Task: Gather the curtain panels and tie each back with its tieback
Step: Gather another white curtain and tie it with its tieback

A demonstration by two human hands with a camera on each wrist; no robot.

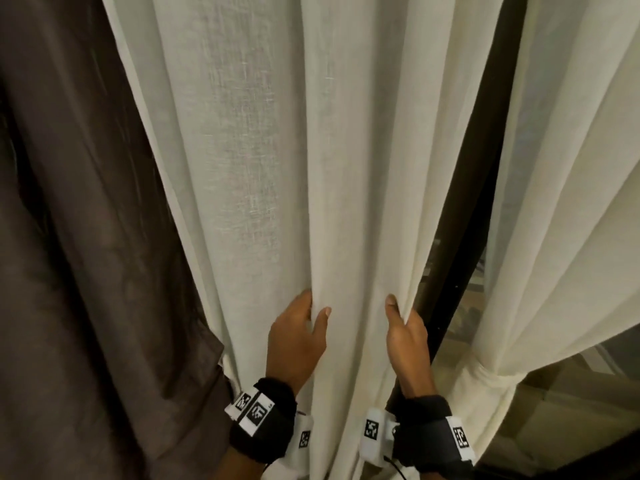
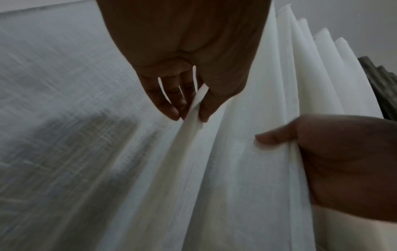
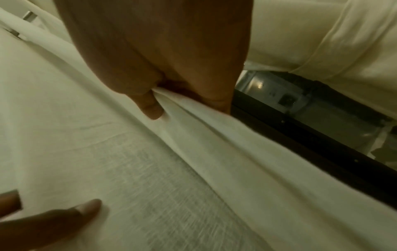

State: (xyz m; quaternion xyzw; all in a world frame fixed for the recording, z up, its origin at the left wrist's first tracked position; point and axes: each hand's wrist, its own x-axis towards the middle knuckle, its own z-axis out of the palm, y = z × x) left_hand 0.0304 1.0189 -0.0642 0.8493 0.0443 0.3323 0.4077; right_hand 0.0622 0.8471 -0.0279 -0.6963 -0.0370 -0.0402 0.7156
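A cream sheer curtain panel (image 1: 263,174) hangs in long folds in front of me. My left hand (image 1: 304,327) pinches one fold of it between thumb and fingers; the left wrist view shows the pleat caught at my left hand (image 2: 189,112). My right hand (image 1: 403,323) grips the panel's right edge, fingers wrapped behind the cloth, and the right wrist view shows my right hand (image 3: 171,101) bunching that edge. To the right a second cream panel (image 1: 561,188) is gathered and bound by a cream tieback (image 1: 491,374).
A dark brown heavy drape (image 1: 79,237) fills the left side. A dark window frame post (image 1: 481,202) stands between the two sheer panels, with glass (image 1: 460,327) behind it. Black wrist bands with markers sit on both wrists.
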